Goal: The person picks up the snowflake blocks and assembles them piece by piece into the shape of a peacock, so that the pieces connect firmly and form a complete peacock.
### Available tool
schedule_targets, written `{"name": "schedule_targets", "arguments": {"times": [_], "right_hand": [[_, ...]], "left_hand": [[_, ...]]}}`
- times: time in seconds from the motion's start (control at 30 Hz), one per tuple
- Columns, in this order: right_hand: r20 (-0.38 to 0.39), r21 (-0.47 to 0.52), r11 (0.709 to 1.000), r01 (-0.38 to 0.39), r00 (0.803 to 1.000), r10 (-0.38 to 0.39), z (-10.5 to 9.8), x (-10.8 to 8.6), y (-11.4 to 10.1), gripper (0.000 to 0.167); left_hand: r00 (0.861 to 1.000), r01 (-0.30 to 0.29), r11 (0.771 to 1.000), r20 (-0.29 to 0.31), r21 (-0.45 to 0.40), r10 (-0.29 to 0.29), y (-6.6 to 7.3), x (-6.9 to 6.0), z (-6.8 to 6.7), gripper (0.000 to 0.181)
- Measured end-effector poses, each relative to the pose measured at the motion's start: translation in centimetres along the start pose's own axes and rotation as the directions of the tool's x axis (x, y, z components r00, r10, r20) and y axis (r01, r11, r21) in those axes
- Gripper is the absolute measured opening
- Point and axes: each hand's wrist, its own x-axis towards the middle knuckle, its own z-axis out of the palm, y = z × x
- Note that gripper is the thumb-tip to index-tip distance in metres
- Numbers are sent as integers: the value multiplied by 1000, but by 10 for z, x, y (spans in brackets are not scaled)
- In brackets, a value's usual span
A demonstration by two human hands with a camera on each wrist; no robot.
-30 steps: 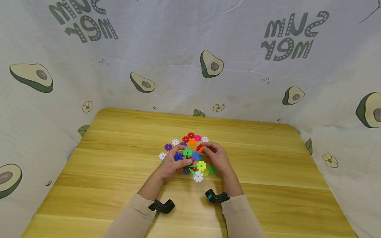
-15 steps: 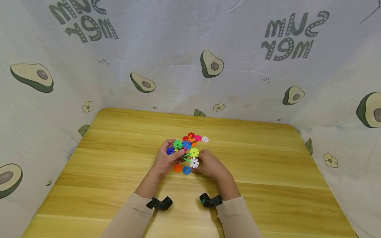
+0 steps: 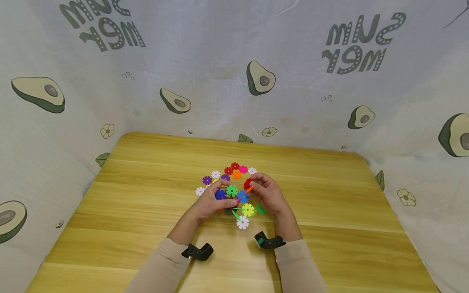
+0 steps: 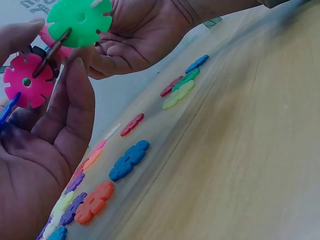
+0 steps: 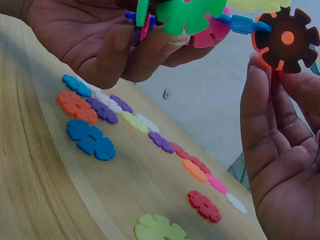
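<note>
toy [image 3: 242, 197]: flat notched plastic discs slotted at angles, in mid-air | left hand [image 3: 209, 203]: fingers gripping it | right hand [image 3: 271, 196]: pinching orange disc [image 3: 249, 189] at its edge | loose discs [image 3: 237, 175]: round, scalloped, below | table [image 3: 329, 191]: wood-grained

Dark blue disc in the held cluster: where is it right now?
In the head view, the dark blue disc sits slightly left of centre, inside the curve of the left hand, immediately left of the held green disc.
</note>
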Motion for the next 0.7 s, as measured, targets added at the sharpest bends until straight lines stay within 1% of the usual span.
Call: {"name": "schedule_targets", "arguments": {"times": [0.07, 0.13, 0.23, 0.37, 0.47, 0.63, 0.7], "right_hand": [[41, 26, 1000, 15, 999, -16, 0, 0, 0, 38], [62, 35, 999, 23, 998, -25, -1, 0, 1, 38], [83, 41, 999, 26, 996, -30, -1, 0, 3, 32], [113, 45, 998, 34, 993, -39, 1, 1, 4, 22], [120, 44, 998, 41, 992, -46, 2, 1, 4, 19], [120, 35, 998, 46, 991, -50, 3, 1, 4, 23], [128, 23, 999, 49, 990, -52, 5, 2, 3, 22]], "left_hand": [[1000, 2, 1000, 11, -15, -2, 0, 0, 0, 47], [1000, 1, 999, 20, -33, -1, 0, -1, 0, 47], [999, 2, 996, 46, -91, 2, -1, -1, 0, 49], [997, 9, 983, 76, -183, 5, -4, 0, -1, 47], [997, 9, 974, 83, -227, 10, -5, 0, -1, 43], [996, -4, 960, 88, -280, 30, -4, -1, 0, 39], [996, -10, 954, 86, -299, 37, -4, -1, 1, 38]]}}
